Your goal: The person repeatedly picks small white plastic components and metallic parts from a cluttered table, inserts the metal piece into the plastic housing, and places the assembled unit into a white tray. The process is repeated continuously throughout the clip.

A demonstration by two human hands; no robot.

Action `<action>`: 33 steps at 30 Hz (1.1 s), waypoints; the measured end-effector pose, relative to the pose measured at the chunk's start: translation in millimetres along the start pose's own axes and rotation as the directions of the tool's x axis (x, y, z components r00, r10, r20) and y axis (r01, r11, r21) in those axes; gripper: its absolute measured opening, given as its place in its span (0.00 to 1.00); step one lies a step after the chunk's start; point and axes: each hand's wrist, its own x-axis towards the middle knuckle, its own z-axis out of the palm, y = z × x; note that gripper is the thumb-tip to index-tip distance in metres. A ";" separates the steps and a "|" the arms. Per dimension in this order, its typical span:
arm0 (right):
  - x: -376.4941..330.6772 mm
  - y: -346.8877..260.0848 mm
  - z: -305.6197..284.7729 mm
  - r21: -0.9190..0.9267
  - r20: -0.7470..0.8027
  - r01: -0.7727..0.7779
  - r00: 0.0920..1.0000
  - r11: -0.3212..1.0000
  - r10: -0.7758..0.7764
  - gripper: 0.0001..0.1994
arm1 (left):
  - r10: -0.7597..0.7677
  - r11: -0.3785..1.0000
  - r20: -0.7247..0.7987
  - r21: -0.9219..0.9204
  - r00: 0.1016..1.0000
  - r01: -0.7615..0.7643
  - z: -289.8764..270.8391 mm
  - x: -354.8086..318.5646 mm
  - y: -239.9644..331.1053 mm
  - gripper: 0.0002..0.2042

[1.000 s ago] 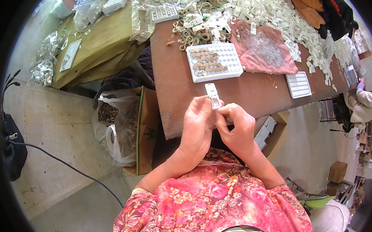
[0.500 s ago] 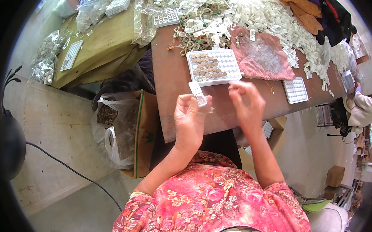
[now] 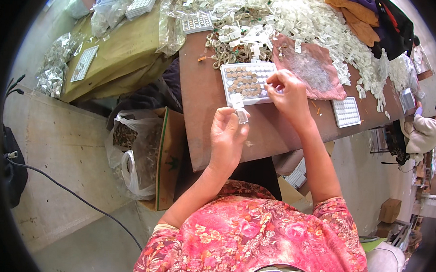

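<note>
From afar, I saw my right hand [image 3: 285,93] reach the white rectangular plastic tray [image 3: 256,100], fingers narrowed, load unclear, leaving my left hand [image 3: 226,136] alone pinching the clear hinged plastic case [image 3: 242,117] nearby.

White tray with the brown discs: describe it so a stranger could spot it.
On the brown table, look left of the pink cloth. There sits the white tray with brown discs. Unlike other trays, it has the right hand at its right side.
</note>
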 end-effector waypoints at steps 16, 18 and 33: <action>27.1 -22.4 -10.3 0.031 0.187 0.055 0.981 0.998 -0.060 0.05 | -0.023 0.999 -0.043 -0.026 0.999 0.022 6.5 -0.3 4.8 0.08; 6.5 -38.1 -19.9 0.183 0.218 -0.005 0.975 0.983 -0.036 0.05 | -0.017 1.000 -0.035 -0.009 0.999 0.017 6.1 0.3 4.1 0.07; -32.9 -66.0 -17.8 -0.042 0.227 0.303 0.931 0.952 -0.286 0.09 | 0.064 0.990 0.006 0.123 0.998 -0.064 5.8 1.1 -2.3 0.06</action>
